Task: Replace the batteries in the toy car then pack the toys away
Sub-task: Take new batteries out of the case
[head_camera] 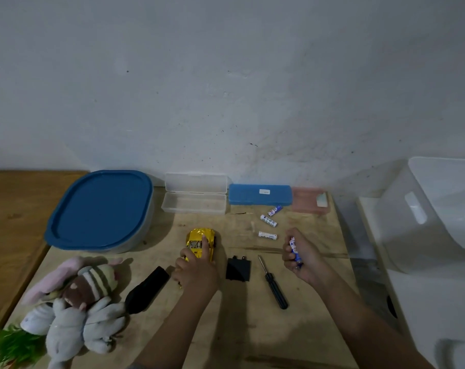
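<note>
Near the front edge of the counter (239,328) lie the screwdriver (275,284) and the black battery cover (238,267), so you look to be mid-swap. Your left hand (196,272) curls round the yellow toy car (202,235) at mid-counter, and your right hand (306,259) is closed around a blue battery (294,249). Next, I judge, seat that cell the right way round; three loose batteries (268,221) lie nearer the far edge.
</note>
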Demonstrator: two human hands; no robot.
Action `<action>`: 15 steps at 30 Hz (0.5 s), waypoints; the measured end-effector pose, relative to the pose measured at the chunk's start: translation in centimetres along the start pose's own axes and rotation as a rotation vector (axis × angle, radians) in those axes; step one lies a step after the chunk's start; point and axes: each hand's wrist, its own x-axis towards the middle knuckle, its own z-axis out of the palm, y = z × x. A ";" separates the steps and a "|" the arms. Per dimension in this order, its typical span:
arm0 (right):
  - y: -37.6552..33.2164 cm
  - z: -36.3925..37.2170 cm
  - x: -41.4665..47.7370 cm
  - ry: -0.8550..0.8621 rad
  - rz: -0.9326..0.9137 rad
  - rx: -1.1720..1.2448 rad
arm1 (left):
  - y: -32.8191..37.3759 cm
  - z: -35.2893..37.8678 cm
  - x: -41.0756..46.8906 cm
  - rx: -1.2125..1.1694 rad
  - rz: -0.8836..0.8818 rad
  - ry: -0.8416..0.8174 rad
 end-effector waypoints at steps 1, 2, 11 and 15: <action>-0.2 -0.3 0.0 0.007 -0.015 -0.017 | 0.1 -0.3 0.1 0.000 -0.004 -0.037; -0.3 -0.8 0.2 0.013 -0.026 -0.032 | 0.3 -0.8 0.3 0.001 -0.011 -0.076; -4.9 -6.0 2.9 0.273 -0.456 -0.555 | 9.1 -8.1 1.5 -0.324 0.598 0.157; -8.1 -7.6 5.7 0.313 -0.677 -1.059 | 16.3 -8.8 4.4 -0.361 0.804 0.119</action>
